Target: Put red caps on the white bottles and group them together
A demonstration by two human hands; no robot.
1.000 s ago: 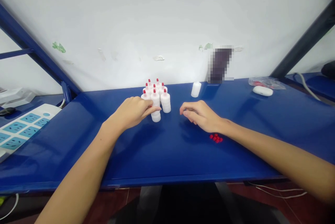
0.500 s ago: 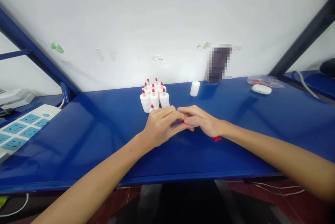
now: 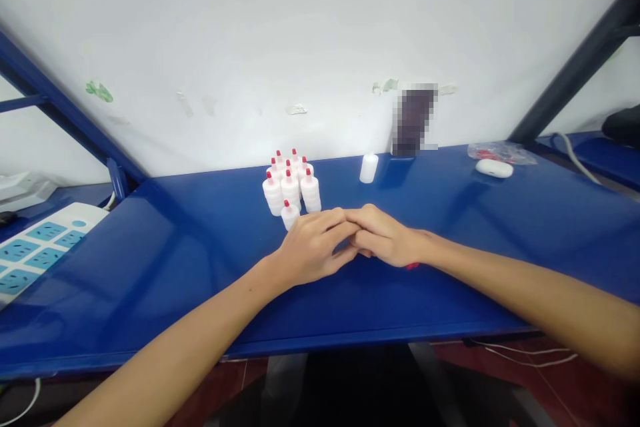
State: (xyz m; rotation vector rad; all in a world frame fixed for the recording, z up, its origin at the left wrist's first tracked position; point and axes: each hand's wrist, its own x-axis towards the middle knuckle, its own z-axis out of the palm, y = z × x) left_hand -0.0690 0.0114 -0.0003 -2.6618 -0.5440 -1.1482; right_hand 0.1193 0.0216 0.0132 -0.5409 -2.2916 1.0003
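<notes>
My left hand [image 3: 311, 248] and my right hand [image 3: 387, 240] meet fingertip to fingertip low over the blue table [image 3: 175, 267]. Both have their fingers curled and pressed together; whatever lies between them is hidden. Just behind my left hand stands a cluster of several small white bottles with red caps [image 3: 290, 180], with one capped bottle [image 3: 289, 214] set in front, close to my left knuckles. A white bottle without a cap [image 3: 369, 167] stands alone farther back to the right. A bit of a pile of red caps [image 3: 413, 266] shows under my right wrist.
A white and teal power strip [image 3: 40, 247] lies at the left edge. A white oval case [image 3: 494, 168] and a clear bag with red bits [image 3: 495, 152] sit at the back right. A blurred dark object [image 3: 413, 122] leans on the wall. Slanted frame posts flank the table.
My left hand let go of the front bottle near the cluster and moved right to meet my right hand, whose fingers showed a red cap half a second ago. The two hands now touch.
</notes>
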